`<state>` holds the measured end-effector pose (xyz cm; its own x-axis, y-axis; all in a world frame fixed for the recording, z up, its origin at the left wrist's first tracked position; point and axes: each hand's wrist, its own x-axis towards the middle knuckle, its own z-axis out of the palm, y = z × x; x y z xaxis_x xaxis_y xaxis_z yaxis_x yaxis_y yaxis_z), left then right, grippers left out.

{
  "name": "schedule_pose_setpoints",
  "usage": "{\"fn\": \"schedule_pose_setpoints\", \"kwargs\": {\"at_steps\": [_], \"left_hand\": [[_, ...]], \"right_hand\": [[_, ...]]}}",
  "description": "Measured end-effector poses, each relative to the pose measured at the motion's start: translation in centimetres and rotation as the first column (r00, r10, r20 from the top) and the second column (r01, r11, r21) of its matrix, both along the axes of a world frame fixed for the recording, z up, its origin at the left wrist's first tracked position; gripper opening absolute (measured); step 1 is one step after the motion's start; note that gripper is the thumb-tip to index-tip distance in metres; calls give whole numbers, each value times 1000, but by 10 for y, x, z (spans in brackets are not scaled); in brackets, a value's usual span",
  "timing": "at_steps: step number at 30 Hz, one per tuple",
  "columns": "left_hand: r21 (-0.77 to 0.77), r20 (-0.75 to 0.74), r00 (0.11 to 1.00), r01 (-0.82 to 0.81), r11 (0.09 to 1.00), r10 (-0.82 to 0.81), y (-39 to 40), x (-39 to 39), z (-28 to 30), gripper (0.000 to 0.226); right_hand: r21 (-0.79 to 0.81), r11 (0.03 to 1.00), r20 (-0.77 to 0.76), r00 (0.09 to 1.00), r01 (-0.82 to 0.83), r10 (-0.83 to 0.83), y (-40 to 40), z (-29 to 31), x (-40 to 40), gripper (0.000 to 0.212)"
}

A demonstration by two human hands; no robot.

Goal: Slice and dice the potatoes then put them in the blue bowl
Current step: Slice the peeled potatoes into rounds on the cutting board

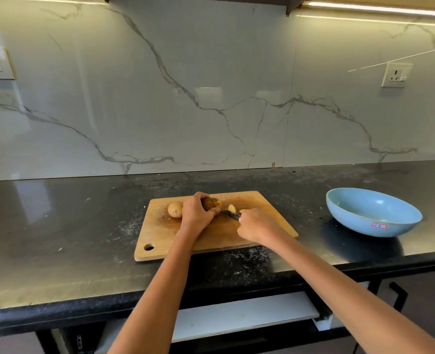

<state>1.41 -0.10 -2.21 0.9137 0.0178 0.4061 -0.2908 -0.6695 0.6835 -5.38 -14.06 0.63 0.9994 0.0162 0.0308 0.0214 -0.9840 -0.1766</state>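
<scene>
- While the left hand curls over a potato on the board, pinning it down, the right hand is closed round a knife, whose dark blade points left toward that potato.
- A second potato, whole and unpeeled, lies just beside the left hand on its left; a pale cut piece sits just right of the held potato, near the blade.
- The bowl stands on the counter, well apart to the right of the board, and nothing shows inside it (so the job looks barely begun).
- Handling, as a judgement: a raw potato is firm, dense and rounded, so it will tend to roll under the blade until it has a flat cut face to sit on.
- Fresh cut faces are likely wet and slippery, and small dice will scatter easily.
- The best hold seems to be over the top and far side of the potato, fingertips tucked back from the cutting line, much as the left hand sits now.
- The pieces look light enough to scoop by the handful or push off the board into the bowl.
</scene>
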Motion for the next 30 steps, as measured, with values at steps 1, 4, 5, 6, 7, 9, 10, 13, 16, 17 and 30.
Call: {"fn": "schedule_pose_setpoints", "kwargs": {"at_steps": [1, 4, 5, 6, 7, 9, 10, 13, 16, 17, 30], "left_hand": [[0, -10, 1000, 5, 1000, -5, 0, 0, 0, 53], [-14, -50, 998, 27, 1000, -27, 1, -1, 2, 52], [-19, -57, 998, 35, 999, -36, 1, -2, 2, 50], [-20, -57, 998, 40, 999, -41, 1, -3, 3, 47], [-17, -55, 997, 45, 999, -46, 1, -3, 4, 45], [-11, -50, 997, 53, 999, -54, 1, -5, 5, 43], [-9, -50, 997, 57, 998, -57, 1, -5, 6, 43], [-15, -53, 996, 68, 998, -69, 1, -6, 6, 42], [-24, -69, 994, 81, 996, -83, 1, -5, 6, 43], [-25, -72, 994, 87, 996, -88, 1, -5, 6, 44], [-24, -68, 993, 98, 995, -100, 2, -4, 6, 42]], "right_hand": [[13, 1000, 0, 1000, 7, -7, -5, 0, -1, 17], [77, 996, 13, 999, 50, -51, -17, 3, 2, 20], [101, 993, 9, 998, 68, -70, -20, 5, 3, 22], [126, 989, -1, 997, 82, -82, -21, 5, 5, 24], [145, 985, -22, 995, 94, -92, -21, 5, 7, 25], [193, 973, -108, 989, 124, -104, -20, 6, 12, 29], [231, 962, -160, 981, 143, -107, -20, 6, 15, 31], [381, 894, -307, 944, 236, -119, -22, 12, 18, 17], [522, 784, -444, 892, 336, -86, -29, 20, 15, 26], [556, 751, -477, 877, 356, -62, -33, 21, 15, 28], [679, 614, -503, 864, 401, -8, -44, 23, 13, 30]]}}
